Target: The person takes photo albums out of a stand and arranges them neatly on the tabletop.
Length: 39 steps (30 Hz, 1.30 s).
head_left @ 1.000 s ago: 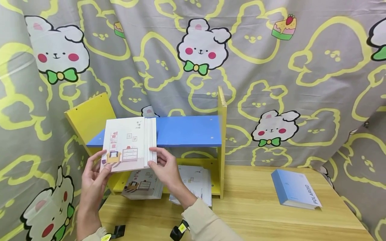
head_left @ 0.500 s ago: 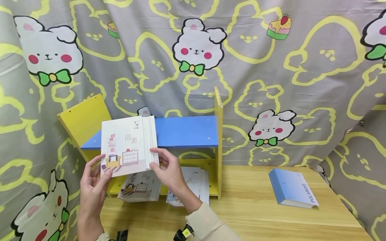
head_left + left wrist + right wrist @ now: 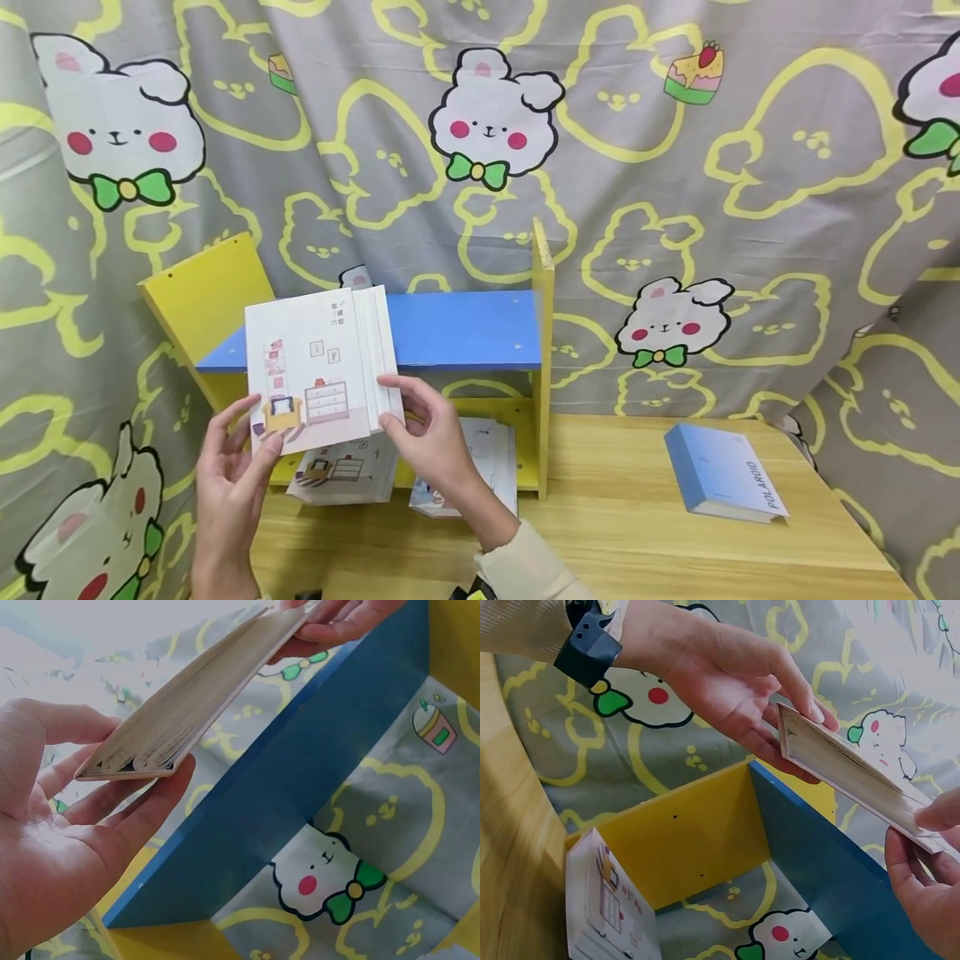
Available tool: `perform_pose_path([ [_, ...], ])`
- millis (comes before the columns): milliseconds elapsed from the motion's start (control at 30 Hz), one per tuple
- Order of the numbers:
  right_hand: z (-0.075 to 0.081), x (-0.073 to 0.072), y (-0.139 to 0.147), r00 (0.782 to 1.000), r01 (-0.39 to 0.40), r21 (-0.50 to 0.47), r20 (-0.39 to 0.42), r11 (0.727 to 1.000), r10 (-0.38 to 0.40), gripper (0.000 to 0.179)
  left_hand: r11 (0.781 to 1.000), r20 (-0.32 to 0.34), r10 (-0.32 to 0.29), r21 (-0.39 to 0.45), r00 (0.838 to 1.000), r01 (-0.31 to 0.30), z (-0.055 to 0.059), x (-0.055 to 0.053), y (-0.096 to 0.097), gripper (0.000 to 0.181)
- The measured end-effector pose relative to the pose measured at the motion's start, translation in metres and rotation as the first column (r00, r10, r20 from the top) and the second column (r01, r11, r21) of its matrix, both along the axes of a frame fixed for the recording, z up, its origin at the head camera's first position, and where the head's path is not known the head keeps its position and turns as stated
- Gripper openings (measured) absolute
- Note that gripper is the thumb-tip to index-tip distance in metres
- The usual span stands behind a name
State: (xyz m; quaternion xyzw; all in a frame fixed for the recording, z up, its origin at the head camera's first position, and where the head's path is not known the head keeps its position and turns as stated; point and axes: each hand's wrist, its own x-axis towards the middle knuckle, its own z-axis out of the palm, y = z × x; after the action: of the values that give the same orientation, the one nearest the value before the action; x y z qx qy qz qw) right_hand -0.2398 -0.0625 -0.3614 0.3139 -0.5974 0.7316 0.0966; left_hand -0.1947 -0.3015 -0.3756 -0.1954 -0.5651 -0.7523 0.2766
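Both hands hold a square white book (image 3: 300, 375), its cover printed with a chair and a dresser, in front of the shelf unit. My left hand (image 3: 232, 492) grips its lower left corner, thumb on the cover and fingers behind. My right hand (image 3: 431, 437) pinches the right side, where pages show stepped out beyond the cover. In the left wrist view the book (image 3: 187, 712) appears edge-on, with loosely curved pages inside. The right wrist view shows the right hand (image 3: 930, 862) at one end of the book (image 3: 847, 765) and the left hand (image 3: 735, 682) at the other.
The shelf unit has a blue board (image 3: 465, 329) and yellow sides (image 3: 543, 367). On its lower yellow board lie a similar book (image 3: 348, 479) and another white book (image 3: 495, 458). A blue book (image 3: 723, 471) marked POLAROID lies on the wooden table (image 3: 637, 550). Patterned curtain (image 3: 645, 208) hangs behind.
The held book has moved slightly down and left and tilted a little, with both hands keeping their hold. The head view shifted slightly right; the other books stayed put.
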Motion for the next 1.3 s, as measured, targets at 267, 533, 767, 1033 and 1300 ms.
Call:
perform_pose_path([
  [267,-0.001,0.008,0.015,0.999,-0.001,0.01,-0.05,1.0,0.002,0.043,0.996,-0.021,-0.002,-0.084,1.0,0.001,0.0,0.001,0.008,0.063],
  [533,-0.005,0.013,0.027,0.999,0.03,-0.015,-0.04,0.999,-0.031,0.043,0.986,0.032,0.072,-0.151,0.997,-0.067,0.002,0.002,0.022,0.067],
  [767,-0.005,0.018,0.04,0.998,0.038,-0.022,-0.054,0.999,-0.039,0.043,0.983,0.017,0.081,-0.165,0.997,-0.077,0.001,0.001,0.034,0.066],
  [1033,-0.006,0.021,0.051,0.995,0.055,-0.034,-0.076,0.998,-0.057,0.042,0.976,0.013,0.073,-0.205,0.997,-0.069,0.004,0.002,0.043,0.066],
  [1300,-0.012,0.028,0.058,0.993,0.063,-0.06,-0.094,0.996,-0.069,0.043,0.968,0.054,0.096,-0.238,0.994,-0.081,0.005,0.008,0.051,0.066],
])
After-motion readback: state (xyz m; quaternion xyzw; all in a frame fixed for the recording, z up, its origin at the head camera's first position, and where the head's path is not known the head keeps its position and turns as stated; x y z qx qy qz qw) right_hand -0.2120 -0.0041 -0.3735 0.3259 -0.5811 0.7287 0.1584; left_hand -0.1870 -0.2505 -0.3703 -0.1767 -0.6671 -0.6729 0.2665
